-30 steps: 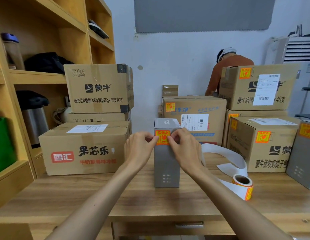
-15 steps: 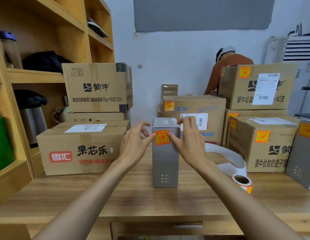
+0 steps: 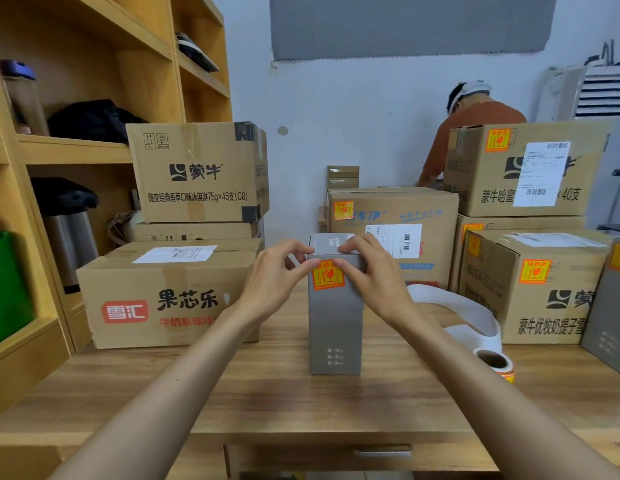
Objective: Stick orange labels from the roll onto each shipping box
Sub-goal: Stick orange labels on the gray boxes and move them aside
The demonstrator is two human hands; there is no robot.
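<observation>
A tall grey box (image 3: 334, 327) stands upright in the middle of the wooden table (image 3: 253, 386). An orange label (image 3: 327, 276) is stuck on its front face near the top. My left hand (image 3: 275, 277) and my right hand (image 3: 372, 273) hold the box's top from either side, fingers curled over the top edge and thumbs on the front beside the label. The label roll (image 3: 495, 364) lies on the table to the right, its white backing strip (image 3: 466, 308) looping behind it.
Unlabelled cardboard boxes (image 3: 170, 292) are stacked at the left. Boxes with orange labels (image 3: 530, 285) stand behind and to the right, and another grey box (image 3: 610, 317) sits at the right edge. A wooden shelf (image 3: 76, 147) fills the left. A person in an orange shirt (image 3: 474, 116) bends at the back.
My hands have slid up from pressing the label's sides to the box's top edge. The label now lies flat on the front face.
</observation>
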